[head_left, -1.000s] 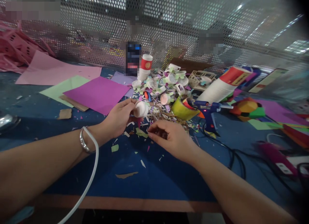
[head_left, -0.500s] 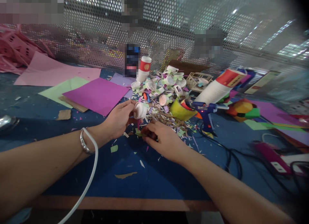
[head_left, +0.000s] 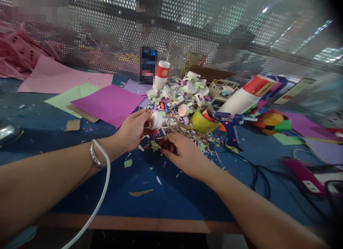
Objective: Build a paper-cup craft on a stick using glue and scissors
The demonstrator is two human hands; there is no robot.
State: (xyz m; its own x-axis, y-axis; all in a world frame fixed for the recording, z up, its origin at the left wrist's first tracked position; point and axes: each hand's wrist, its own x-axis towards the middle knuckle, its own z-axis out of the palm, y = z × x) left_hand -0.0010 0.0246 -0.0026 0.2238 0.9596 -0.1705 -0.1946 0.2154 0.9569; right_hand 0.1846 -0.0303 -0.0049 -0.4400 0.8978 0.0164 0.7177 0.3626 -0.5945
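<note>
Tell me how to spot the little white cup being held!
Start at the magenta paper sheet on the blue table. Just right of its near corner, the left hand pinches a small white cup. Unlike the cups piled behind it, it alone is in a hand.

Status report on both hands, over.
Left grip shut on small white round plastic cap. Right grip down among coloured paper scraps, hold unclear. Blue glue gun lies nearby.

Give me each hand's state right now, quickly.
Left hand: closed, holding a white round piece.
Right hand: curled down on the paper scraps; whether it grips one cannot be told.
</note>
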